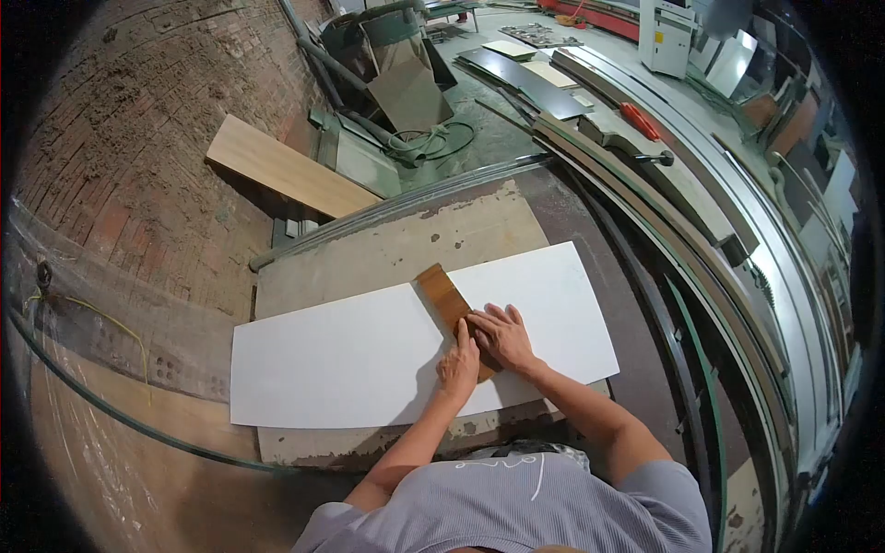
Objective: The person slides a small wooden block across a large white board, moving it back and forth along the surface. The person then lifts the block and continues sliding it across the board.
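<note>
A long white panel (336, 359) lies flat across a worn, stained board (350, 263). Across the white panel, right of its middle, runs a narrow brown wood-grain strip (442, 293), its far end reaching past the panel's far edge. My left hand (458, 361) rests at the strip's left side, with a finger stretched onto it. My right hand (501, 336) lies on the strip's right side with its fingers spread, close to the left fingertips. Both hands press from above and grip nothing. The strip's near part is partly hidden by them.
A light wood board (286, 170) leans near the brick wall (129, 138). Long metal rails (728, 184) curve along the right, with a red tool (640, 121) beside them. A hose (433, 143) lies coiled on the floor ahead. Plastic sheeting (92, 341) hangs at left.
</note>
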{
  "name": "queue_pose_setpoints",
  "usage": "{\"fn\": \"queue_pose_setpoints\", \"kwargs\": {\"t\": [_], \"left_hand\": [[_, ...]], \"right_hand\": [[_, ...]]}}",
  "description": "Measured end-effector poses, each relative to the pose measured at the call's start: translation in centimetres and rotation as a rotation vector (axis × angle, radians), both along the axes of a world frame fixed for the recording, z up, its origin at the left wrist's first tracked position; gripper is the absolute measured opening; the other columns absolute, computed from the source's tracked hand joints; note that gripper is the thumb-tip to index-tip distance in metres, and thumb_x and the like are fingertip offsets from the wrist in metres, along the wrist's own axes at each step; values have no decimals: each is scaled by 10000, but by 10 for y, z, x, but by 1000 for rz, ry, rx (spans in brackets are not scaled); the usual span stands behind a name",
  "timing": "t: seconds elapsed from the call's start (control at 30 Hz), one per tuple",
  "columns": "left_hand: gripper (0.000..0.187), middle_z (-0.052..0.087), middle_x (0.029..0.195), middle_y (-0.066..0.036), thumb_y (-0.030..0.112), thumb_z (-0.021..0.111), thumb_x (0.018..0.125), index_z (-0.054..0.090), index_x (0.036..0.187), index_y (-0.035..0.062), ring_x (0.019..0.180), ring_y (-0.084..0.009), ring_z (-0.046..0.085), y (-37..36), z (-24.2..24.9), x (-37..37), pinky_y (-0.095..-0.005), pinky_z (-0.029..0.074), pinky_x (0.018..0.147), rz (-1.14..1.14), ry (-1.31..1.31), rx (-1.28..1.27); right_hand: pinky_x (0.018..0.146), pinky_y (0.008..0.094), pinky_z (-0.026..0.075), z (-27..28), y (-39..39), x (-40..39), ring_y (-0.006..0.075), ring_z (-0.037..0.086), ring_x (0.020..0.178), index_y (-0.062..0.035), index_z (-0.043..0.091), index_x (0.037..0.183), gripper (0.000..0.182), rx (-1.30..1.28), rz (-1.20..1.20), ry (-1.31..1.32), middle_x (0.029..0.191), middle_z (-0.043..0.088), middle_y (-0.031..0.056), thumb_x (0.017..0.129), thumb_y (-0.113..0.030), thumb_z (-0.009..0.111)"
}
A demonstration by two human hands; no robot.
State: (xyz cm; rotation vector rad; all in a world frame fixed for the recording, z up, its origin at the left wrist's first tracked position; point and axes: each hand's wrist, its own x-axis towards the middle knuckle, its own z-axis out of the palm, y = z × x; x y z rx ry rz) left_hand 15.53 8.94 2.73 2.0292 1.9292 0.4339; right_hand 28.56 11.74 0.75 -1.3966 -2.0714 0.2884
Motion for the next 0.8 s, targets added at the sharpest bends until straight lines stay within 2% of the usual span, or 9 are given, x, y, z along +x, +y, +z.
{"fn": "queue_pose_setpoints", "kwargs": {"t": [0.1,0.17,0.23,0.3,0.5,0.57,0.67,0.8], "left_hand": [[513,624,748,-238,282,418,920,274,1385,120,686,-403,618,28,-13,-2,-508,483,594,24,23,13],[508,630,751,-222,278,423,917,284,1380,122,680,-396,620,45,-23,-3,-507,481,585,32,17,147],[498,637,764,-209,271,426,914,295,1376,136,685,-391,622,62,-20,-1,-497,486,584,64,35,103],[477,635,916,-189,278,398,923,289,1366,139,723,-371,633,79,-21,-1,-478,508,596,57,70,81],[493,642,929,-171,294,389,928,269,1383,149,752,-364,642,121,-21,3,-471,516,620,60,109,106],[487,641,946,-172,305,378,933,268,1387,166,784,-360,642,130,-17,6,-471,514,645,76,144,10],[483,638,955,-176,312,374,935,266,1389,190,812,-360,638,138,-22,6,-476,507,676,91,81,7],[475,637,957,-178,313,365,937,267,1389,205,820,-364,634,135,-22,6,-481,500,692,96,86,9]], "right_hand": [[1027,491,242,-3,24,-3,228,429,1221,-202,520,1231,377,5,-16,-9,1250,540,-12,862,-278,521],[1031,492,238,-1,40,-5,225,428,1222,-201,518,1231,371,-12,-18,-13,1254,536,-18,872,-296,507],[1032,493,237,1,55,-6,227,428,1222,-200,517,1230,366,-24,-27,-14,1251,538,-20,883,-312,490],[1034,491,235,3,71,-6,228,425,1224,-197,514,1233,366,-36,-22,-18,1253,536,-18,889,-319,480],[1035,485,238,1,109,-5,225,434,1218,-206,516,1234,374,-39,-62,4,1264,529,-14,873,-300,503],[1030,484,248,2,116,-5,223,439,1212,-201,515,1238,381,-24,-70,-11,1264,529,-19,869,-295,508],[1025,485,257,2,120,-4,221,438,1215,-191,515,1238,383,-41,-76,-10,1265,530,-28,871,-299,505],[1045,468,227,-2,115,-5,239,388,1253,-184,468,1283,404,-45,-105,-45,1322,474,27,893,-292,475]]}}
